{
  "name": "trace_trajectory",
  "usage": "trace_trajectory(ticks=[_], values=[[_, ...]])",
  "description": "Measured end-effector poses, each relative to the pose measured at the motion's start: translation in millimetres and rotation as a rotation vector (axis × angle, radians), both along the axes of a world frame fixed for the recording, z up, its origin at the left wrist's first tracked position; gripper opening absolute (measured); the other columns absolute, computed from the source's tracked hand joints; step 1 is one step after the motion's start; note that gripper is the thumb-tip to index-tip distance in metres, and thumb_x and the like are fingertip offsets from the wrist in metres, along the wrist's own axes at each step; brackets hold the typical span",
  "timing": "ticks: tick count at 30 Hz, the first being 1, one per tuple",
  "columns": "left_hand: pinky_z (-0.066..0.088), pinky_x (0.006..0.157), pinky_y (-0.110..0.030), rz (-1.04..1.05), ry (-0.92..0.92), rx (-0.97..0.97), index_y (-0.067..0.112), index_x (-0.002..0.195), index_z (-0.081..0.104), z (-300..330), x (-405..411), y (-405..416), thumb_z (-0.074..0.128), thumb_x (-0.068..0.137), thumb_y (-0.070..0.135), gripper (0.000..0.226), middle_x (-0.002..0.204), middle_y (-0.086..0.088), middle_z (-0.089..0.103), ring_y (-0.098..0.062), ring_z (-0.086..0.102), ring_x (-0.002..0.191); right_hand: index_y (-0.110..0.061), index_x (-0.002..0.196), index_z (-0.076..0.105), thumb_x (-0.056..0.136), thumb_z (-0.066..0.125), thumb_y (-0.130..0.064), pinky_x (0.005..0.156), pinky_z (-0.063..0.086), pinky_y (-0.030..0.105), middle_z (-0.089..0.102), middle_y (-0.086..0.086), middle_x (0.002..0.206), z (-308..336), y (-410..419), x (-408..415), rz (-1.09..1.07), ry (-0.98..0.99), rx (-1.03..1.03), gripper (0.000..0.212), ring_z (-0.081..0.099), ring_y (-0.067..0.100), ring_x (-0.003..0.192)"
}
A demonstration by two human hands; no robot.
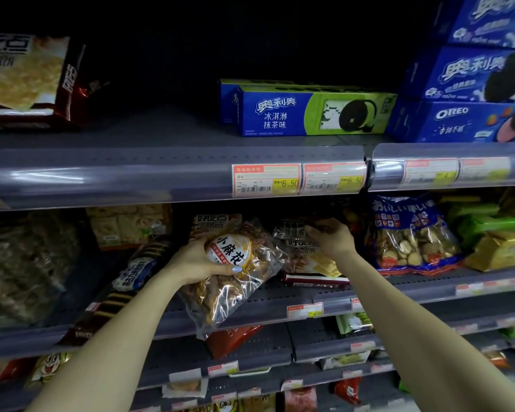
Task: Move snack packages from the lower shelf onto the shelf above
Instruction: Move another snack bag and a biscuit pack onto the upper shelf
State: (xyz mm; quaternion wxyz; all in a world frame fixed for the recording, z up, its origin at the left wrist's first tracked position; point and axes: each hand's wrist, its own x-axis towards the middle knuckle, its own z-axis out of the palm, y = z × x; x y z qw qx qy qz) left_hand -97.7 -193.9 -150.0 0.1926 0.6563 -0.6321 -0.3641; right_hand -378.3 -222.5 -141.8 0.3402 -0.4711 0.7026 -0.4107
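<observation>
My left hand [201, 263] grips a clear bag of brown twisted snacks [235, 281] with a round white and orange label, held tilted in front of the lower shelf [280, 295]. My right hand [332, 237] pinches the top edge of a cracker package [306, 260] that leans on the lower shelf, right of the bag. The upper shelf [161, 135] is bare in the middle, with a green and blue Oreo box [309, 114] to its right.
Blue Oreo boxes [470, 84] are stacked at the upper right and a cracker bag [27, 81] sits at the upper left. The lower shelf holds a biscuit bag [411, 233], green and gold packs [494, 233] and dark bags [24, 263]. Price tags [266, 179] line the rail.
</observation>
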Motion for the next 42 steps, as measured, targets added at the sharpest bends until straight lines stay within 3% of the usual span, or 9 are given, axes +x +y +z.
trace_trajectory(ticks=[7, 12, 17, 20, 26, 29, 32, 35, 42], values=[[0.052, 0.09, -0.038, 0.139, -0.036, -0.08, 0.023, 0.115, 0.056, 2.5, -2.0, 6.2, 0.077, 0.028, 0.074, 0.104, 0.112, 0.002, 0.067, -0.02, 0.062, 0.102, -0.013, 0.078, 0.068, 0.071, 0.079, -0.035, 0.084, 0.055, 0.039, 0.07, 0.007, 0.087, -0.5, 4.6, -11.7, -0.136, -0.322, 0.007, 0.026, 0.066, 0.025, 0.087], [0.052, 0.088, -0.039, 0.205, -0.087, -0.101, 0.015, 0.119, 0.052, 5.7, -5.7, 11.2, 0.079, 0.034, 0.07, 0.104, 0.117, -0.005, 0.064, -0.027, 0.06, 0.107, -0.016, 0.077, 0.055, 0.076, 0.073, -0.005, 0.033, 0.033, 0.019, 0.056, 0.008, 0.068, 0.6, 22.5, -28.2, -0.119, -0.396, 0.037, 0.021, 0.045, 0.014, 0.037], [0.055, 0.086, -0.043, 0.331, 0.092, -0.094, 0.015, 0.113, 0.054, 6.6, -3.9, 11.2, 0.079, 0.025, 0.071, 0.108, 0.11, -0.005, 0.066, -0.025, 0.064, 0.098, -0.01, 0.122, 0.04, 0.074, 0.072, 0.005, 0.052, 0.043, 0.028, 0.072, 0.008, 0.08, 9.3, 46.7, -36.3, 0.011, -0.52, 0.171, 0.059, 0.072, 0.024, 0.057], [0.054, 0.087, -0.041, 0.335, 0.135, -0.059, 0.012, 0.115, 0.053, 7.0, -7.3, 13.1, 0.085, 0.035, 0.059, 0.098, 0.111, -0.006, 0.065, -0.025, 0.063, 0.099, 0.003, 0.121, 0.051, 0.077, 0.069, 0.004, 0.057, 0.047, 0.026, 0.077, 0.005, 0.071, 14.8, 53.2, -38.8, 0.101, -0.481, 0.225, 0.047, 0.075, 0.026, 0.063], [0.053, 0.09, -0.036, 0.261, 0.086, 0.031, 0.013, 0.113, 0.063, 14.1, -16.2, 16.1, 0.084, 0.037, 0.053, 0.088, 0.11, -0.006, 0.069, -0.024, 0.063, 0.1, 0.004, 0.12, 0.054, 0.076, 0.069, 0.006, 0.093, 0.052, 0.052, 0.067, 0.023, 0.114, 21.8, 61.3, -34.8, 0.169, -0.539, 0.203, 0.047, 0.068, 0.041, 0.093], [0.052, 0.092, -0.037, 0.276, 0.173, 0.028, 0.016, 0.115, 0.063, 15.1, -13.7, 18.4, 0.086, 0.036, 0.048, 0.088, 0.11, -0.004, 0.069, -0.022, 0.064, 0.1, -0.003, 0.116, 0.055, 0.08, 0.063, 0.009, 0.089, 0.054, 0.047, 0.066, 0.015, 0.102, 21.6, 71.6, -32.7, 0.2, -0.586, 0.178, 0.038, 0.068, 0.016, 0.06], [0.051, 0.091, -0.034, 0.283, 0.291, 0.036, 0.012, 0.119, 0.062, 15.7, -7.4, 27.3, 0.088, 0.055, 0.032, 0.072, 0.114, -0.006, 0.068, -0.022, 0.062, 0.103, -0.009, 0.102, 0.058, 0.085, 0.056, 0.011, 0.071, 0.058, 0.038, 0.066, 0.012, 0.1, 20.8, 86.8, -24.2, 0.21, -0.689, 0.142, 0.027, 0.068, 0.018, 0.08], [0.046, 0.087, -0.029, 0.293, 0.371, 0.04, 0.009, 0.123, 0.059, 18.4, 0.4, 35.8, 0.082, 0.069, 0.023, 0.061, 0.114, -0.005, 0.065, -0.022, 0.06, 0.105, -0.003, 0.119, 0.055, 0.084, 0.055, 0.011, 0.064, 0.061, 0.035, 0.066, 0.017, 0.116, 18.8, 96.0, -17.7, 0.2, -0.774, 0.131, 0.038, 0.064, 0.03, 0.103], [0.047, 0.079, -0.027, 0.334, 0.515, -0.046, 0.014, 0.121, 0.057, 30.5, 65.2, 77.3, 0.087, 0.06, 0.022, 0.068, 0.113, -0.003, 0.068, -0.02, 0.061, 0.104, -0.012, 0.104, 0.058, 0.078, 0.052, 0.017, 0.063, 0.062, 0.036, 0.074, 0.007, 0.09, 27.0, 135.6, 45.7, 0.294, -0.759, 0.09, 0.04, 0.071, 0.023, 0.082]])
